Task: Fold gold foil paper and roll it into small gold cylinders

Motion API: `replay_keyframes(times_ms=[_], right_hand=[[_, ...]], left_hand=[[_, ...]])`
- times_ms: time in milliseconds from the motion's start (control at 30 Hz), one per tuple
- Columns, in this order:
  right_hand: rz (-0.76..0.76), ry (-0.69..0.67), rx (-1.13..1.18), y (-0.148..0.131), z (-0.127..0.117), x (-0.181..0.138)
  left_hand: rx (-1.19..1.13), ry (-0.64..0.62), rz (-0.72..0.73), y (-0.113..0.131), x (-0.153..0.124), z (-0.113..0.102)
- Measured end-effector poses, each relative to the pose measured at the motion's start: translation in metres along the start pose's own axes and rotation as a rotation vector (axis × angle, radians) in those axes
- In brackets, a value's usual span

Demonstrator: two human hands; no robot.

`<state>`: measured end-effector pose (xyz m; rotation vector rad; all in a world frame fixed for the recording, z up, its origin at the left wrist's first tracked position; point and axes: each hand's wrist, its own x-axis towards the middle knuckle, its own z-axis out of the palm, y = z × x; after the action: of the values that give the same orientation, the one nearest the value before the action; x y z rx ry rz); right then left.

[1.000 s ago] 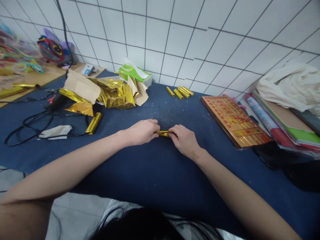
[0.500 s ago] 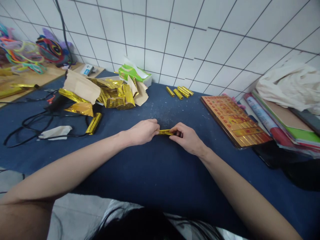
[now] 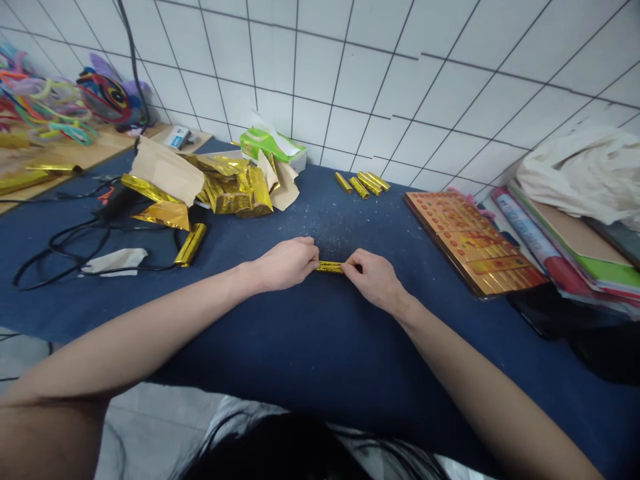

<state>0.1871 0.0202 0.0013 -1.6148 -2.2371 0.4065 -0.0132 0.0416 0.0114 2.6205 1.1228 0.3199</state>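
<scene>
Between my two hands a narrow gold foil paper roll (image 3: 330, 267) lies level, just over the blue cloth (image 3: 300, 340). My left hand (image 3: 294, 263) is closed on its left end, the fingers curled down over it. The right end is pinched between the thumb and fingers of my right hand (image 3: 373, 277). Both ends of the roll are hidden by the fingers. Beyond my hands, several finished-looking gold rolls (image 3: 369, 185) lie near the wall. Left of my left hand, a double gold roll (image 3: 191, 245) rests on the cloth.
A heap of folded gold foil paper (image 3: 235, 190) lies at the back left beside a green tissue pack (image 3: 270, 148). Black cables (image 3: 65, 240) and a torn white scrap (image 3: 115, 261) are at left. A flat red-gold packet (image 3: 473, 243) and stacked books (image 3: 565, 233) stand at right.
My right hand has shifted slightly right along the gold roll, and its fingers have closed into a pinch at the end. My left hand stays nearly in place.
</scene>
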Motion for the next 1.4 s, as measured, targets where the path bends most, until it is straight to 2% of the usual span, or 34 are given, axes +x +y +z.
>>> replay_keyframes(times_ms=[167, 433, 567, 700, 933, 1100, 1267, 1400], right_hand=[[0.035, 0.012, -0.037, -0.003, 0.0, 0.002], [0.065, 0.014, -0.066, -0.004, 0.001, 0.004], [0.077, -0.015, -0.008, -0.003, 0.001, 0.004], [0.015, -0.043, -0.055, -0.003, 0.0, 0.002], [-0.006, 0.019, -0.138, -0.003, 0.006, -0.002], [-0.042, 0.041, -0.188, -0.005, 0.008, -0.005], [-0.142, 0.055, -0.343, -0.009, 0.006, -0.011], [-0.239, 0.056, -0.443, -0.009, 0.004, -0.013]], left_hand=[[-0.064, 0.047, -0.072, 0.001, 0.002, 0.002], [-0.149, 0.029, -0.125, -0.002, 0.005, 0.004], [-0.119, -0.022, -0.141, -0.001, 0.007, 0.002], [-0.127, -0.066, -0.189, -0.001, 0.011, 0.0], [-0.02, -0.144, -0.252, 0.002, 0.012, -0.006], [0.038, -0.136, -0.176, 0.002, 0.008, -0.006], [0.092, -0.06, -0.009, 0.002, 0.002, -0.002], [0.202, -0.051, 0.059, 0.005, -0.002, -0.003]])
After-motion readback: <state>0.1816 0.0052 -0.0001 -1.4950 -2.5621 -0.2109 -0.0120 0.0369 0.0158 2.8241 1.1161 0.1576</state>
